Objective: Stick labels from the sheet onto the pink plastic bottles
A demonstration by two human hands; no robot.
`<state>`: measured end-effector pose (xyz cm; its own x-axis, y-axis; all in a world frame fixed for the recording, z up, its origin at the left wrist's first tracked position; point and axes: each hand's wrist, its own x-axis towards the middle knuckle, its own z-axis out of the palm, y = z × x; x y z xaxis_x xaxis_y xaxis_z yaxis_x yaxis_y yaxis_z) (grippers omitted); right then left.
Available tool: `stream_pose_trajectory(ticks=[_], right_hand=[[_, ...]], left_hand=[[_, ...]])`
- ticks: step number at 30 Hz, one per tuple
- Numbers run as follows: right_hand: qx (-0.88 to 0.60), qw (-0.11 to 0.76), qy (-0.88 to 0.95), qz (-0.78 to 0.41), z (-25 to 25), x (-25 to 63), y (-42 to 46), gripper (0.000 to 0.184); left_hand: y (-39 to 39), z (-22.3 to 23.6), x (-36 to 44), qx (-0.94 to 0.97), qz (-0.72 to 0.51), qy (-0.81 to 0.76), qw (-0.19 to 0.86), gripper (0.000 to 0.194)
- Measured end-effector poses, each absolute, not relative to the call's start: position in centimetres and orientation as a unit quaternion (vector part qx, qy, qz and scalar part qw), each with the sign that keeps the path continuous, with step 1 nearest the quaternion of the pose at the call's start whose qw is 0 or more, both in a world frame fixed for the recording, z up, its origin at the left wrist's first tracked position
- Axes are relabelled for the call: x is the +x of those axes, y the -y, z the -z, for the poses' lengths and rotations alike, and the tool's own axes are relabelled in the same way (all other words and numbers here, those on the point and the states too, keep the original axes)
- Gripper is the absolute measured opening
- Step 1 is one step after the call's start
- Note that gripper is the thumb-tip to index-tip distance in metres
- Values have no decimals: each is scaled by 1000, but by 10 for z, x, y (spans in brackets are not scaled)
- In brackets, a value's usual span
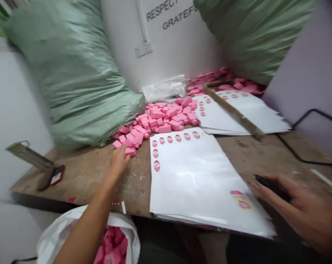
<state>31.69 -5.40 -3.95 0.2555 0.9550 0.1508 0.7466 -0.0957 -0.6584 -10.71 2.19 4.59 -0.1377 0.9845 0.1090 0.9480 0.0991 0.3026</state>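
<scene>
L hand (118, 162) open, fingers loose, tips just beside pink soap bars (160, 118) heaped on wooden bench (83, 176) at 11 o'clock. R hand (299, 209) at 4 o'clock, curled shut round black tool (273, 187), near corner of stacked label sheets (199, 179), pink ovals printed along edges. 2nd stack (256, 113) at 1 o'clock, wooden stick (233, 112) across it. White plastic bag (52, 238) w/ more pink bars at 7 o'clock, under L forearm. Green woven sacks (72, 73) lean on wall (182, 47).

A packing workshop, with woven sacks (72, 73) and pink soap bars (163, 117).
</scene>
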Motion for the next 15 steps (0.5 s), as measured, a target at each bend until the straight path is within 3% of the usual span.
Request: stream_pose_trajectory(ticks=[6, 10, 15], right_hand=[[-696, 277, 624, -224, 8, 306, 86, 37], [-689, 227, 678, -121, 12, 297, 96, 35], [-596, 237, 766, 32, 17, 288, 106, 34]], left_hand=[[-61, -23, -114, 665, -115, -736, 61, 59], [-57, -29, -125, 655, -146, -737, 85, 67], [-34, -38, -117, 543, -311, -764, 157, 67]])
